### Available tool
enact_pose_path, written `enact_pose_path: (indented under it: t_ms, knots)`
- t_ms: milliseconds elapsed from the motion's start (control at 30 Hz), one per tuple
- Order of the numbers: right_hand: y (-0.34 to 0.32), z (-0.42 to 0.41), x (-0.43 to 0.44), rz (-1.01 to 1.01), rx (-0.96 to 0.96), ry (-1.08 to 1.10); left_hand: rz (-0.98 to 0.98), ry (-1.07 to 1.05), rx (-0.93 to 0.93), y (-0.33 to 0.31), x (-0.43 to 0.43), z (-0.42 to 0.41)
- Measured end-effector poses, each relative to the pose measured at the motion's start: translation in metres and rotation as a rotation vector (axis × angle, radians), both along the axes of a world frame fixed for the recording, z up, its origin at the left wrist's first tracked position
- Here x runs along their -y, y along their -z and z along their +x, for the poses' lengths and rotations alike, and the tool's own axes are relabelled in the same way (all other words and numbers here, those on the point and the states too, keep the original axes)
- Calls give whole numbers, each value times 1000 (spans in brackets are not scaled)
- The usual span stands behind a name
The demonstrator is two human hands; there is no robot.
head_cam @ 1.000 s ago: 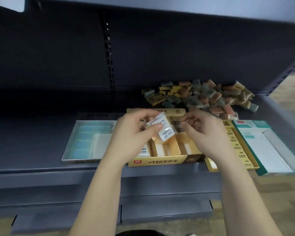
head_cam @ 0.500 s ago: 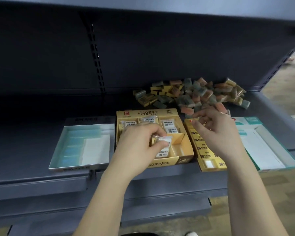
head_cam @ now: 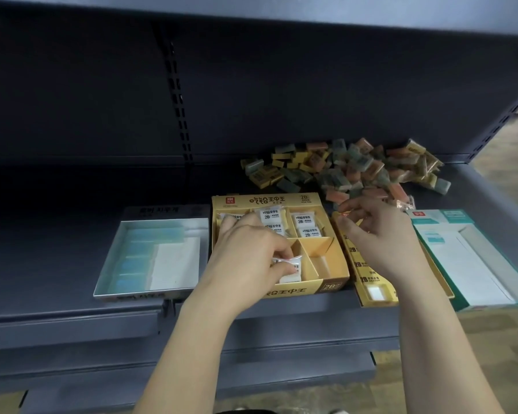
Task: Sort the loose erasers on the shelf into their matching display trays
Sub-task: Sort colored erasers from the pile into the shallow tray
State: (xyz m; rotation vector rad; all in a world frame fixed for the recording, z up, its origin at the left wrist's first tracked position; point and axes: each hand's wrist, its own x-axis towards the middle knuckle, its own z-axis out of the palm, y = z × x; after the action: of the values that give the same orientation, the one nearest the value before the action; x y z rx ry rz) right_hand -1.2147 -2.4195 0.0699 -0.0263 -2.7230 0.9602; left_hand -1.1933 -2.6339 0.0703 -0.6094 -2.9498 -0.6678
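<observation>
A yellow display tray [head_cam: 329,286] with dividers sits at the shelf's front edge, with white wrapped 2B erasers [head_cam: 304,225] in its rear cells. My left hand [head_cam: 248,258] pinches a white wrapped eraser [head_cam: 290,268] down in a front cell of that tray. My right hand [head_cam: 377,234] hovers over the narrow yellow tray [head_cam: 371,291], fingers loosely curled, reaching toward the heap of loose erasers [head_cam: 350,168] at the back of the shelf. What its fingers hold, if anything, is hidden.
A silver tray [head_cam: 111,276] with blue and white erasers stands left of the yellow one. A teal and white tray [head_cam: 476,264] lies at the right end. The shelf above overhangs the work area. Dark shelf surface stretches to the left.
My left hand has lowered the white wrapped eraser from mid-air into a front cell of the yellow tray. My right hand has drifted right and back toward the heap.
</observation>
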Motion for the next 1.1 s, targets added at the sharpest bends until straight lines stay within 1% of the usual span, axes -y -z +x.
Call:
enact_pose_path:
  t_ms: [67,167,333,500,667,767,900,967,1033,1100]
  knots:
    - [0,0,-1,-4,1,6,3,12,-29,0,0,-2]
    - [0,-1,-1,-5,4,17,8,-17,-23,-1,0,-6]
    - [-1,-4,-4,-7,16,30,-39,-118,-6,0,-12,-7]
    - [-4,-7,-9,-10,16,33,-108,-136,-22,-3,-13,-11]
    - [-8,-10,-24,-22,10,33,-11,-149,-44,-14,-17,-17]
    - [-10,-13,-40,-52,7,12,59,-160,-67,-21,-32,-24]
    - [-13,-23,-73,-56,3,-18,109,-147,-39,-23,-63,-34]
    - [-17,-29,-94,-21,33,-33,101,-161,-44,-25,-83,-37]
    - [-18,-37,-120,-41,45,-29,53,-178,-56,-27,-105,-39]
    - [-19,-45,-145,-69,56,-28,51,-175,-39,-28,-127,-42]
